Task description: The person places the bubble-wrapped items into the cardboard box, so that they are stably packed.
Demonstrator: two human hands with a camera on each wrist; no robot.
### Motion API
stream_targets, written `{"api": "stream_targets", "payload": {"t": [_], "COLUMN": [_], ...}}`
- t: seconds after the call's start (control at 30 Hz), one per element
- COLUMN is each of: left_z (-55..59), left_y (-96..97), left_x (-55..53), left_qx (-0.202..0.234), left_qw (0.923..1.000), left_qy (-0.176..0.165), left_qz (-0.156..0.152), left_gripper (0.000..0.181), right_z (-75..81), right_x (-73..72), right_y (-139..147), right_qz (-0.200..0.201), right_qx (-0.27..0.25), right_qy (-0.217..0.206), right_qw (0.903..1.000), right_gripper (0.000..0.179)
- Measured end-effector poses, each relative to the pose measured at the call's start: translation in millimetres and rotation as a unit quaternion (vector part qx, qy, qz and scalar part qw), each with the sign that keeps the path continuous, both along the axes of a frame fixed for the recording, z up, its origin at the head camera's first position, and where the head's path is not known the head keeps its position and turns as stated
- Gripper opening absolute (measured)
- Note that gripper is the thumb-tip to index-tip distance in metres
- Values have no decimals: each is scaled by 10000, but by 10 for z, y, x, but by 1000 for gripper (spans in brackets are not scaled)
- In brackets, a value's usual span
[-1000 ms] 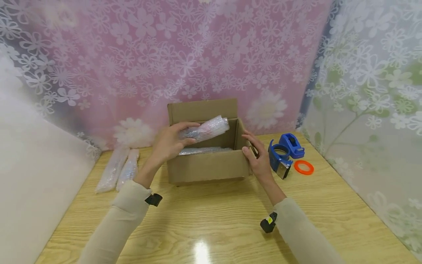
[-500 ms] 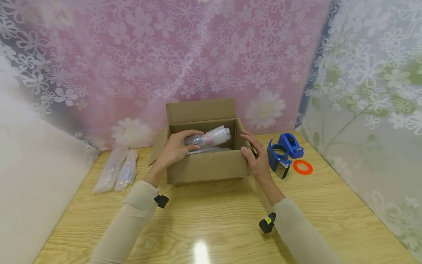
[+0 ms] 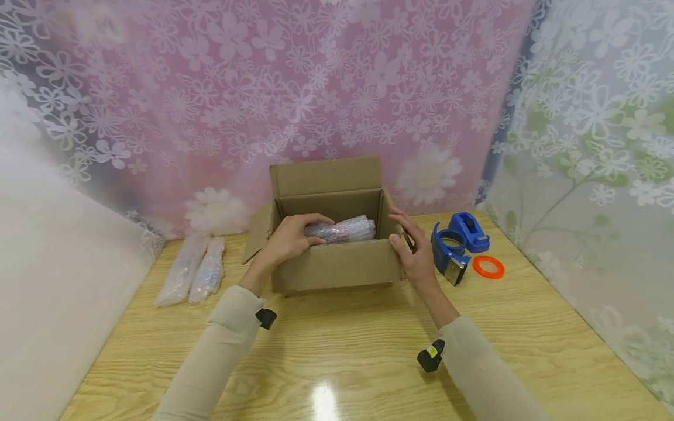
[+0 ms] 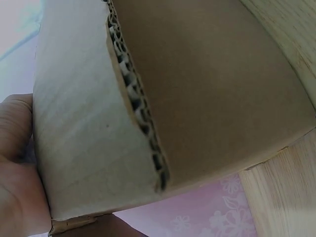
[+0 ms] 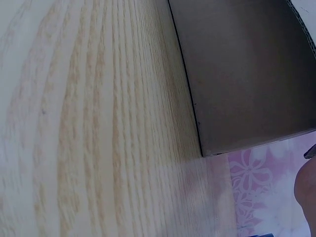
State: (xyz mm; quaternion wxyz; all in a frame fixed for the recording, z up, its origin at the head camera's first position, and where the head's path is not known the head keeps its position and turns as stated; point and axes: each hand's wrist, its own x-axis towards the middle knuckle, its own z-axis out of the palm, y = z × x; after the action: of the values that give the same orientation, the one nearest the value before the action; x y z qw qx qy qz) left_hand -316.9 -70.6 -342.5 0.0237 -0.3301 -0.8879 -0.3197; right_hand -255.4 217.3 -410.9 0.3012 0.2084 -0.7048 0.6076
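Observation:
An open cardboard box (image 3: 337, 272) stands near the back of the table, its back flap upright. Inside it lies a bubble-wrapped package (image 3: 347, 230), partly hidden by the front wall. Reaching over the box's left front edge, my left hand (image 3: 291, 237) holds the package's left end between thumb and fingers. My right hand (image 3: 417, 257) grips the box's right front corner, thumb at the front and fingers along the right side. The left wrist view shows the box wall (image 4: 212, 98) with the left hand (image 4: 17, 163) at its edge.
Two more bubble-wrapped packages (image 3: 181, 270) lie left of the box. To the right are a blue hand-held tape dispenser (image 3: 447, 254), a blue desktop tape dispenser (image 3: 471, 234) and an orange ring (image 3: 488, 267). A floral curtain (image 3: 337, 88) hangs behind the table.
My left hand has lowered the bubble-wrapped package from above the rim down into the box, where it now lies nearly level. The right hand has stayed on the box's right corner.

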Motion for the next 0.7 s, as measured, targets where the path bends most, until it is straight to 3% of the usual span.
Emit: {"api": "stream_targets", "payload": {"t": [0.53,0.7], "left_z": [12,14], "left_y": [0,-16], "left_x": [-10,-5], "left_qx": [133,343], "left_qw": [9998,9990], "left_qy": [63,-197], "left_qz": [113,188], "left_gripper": [60,56], "right_z": [-6,-16], "right_x": [-5,-8], "right_y": [3,12], "right_qz": [20,22], "right_qx": [12,2], "right_qy": [-169,-177], "right_qw": [9999,9998], "right_gripper": [42,42]}}
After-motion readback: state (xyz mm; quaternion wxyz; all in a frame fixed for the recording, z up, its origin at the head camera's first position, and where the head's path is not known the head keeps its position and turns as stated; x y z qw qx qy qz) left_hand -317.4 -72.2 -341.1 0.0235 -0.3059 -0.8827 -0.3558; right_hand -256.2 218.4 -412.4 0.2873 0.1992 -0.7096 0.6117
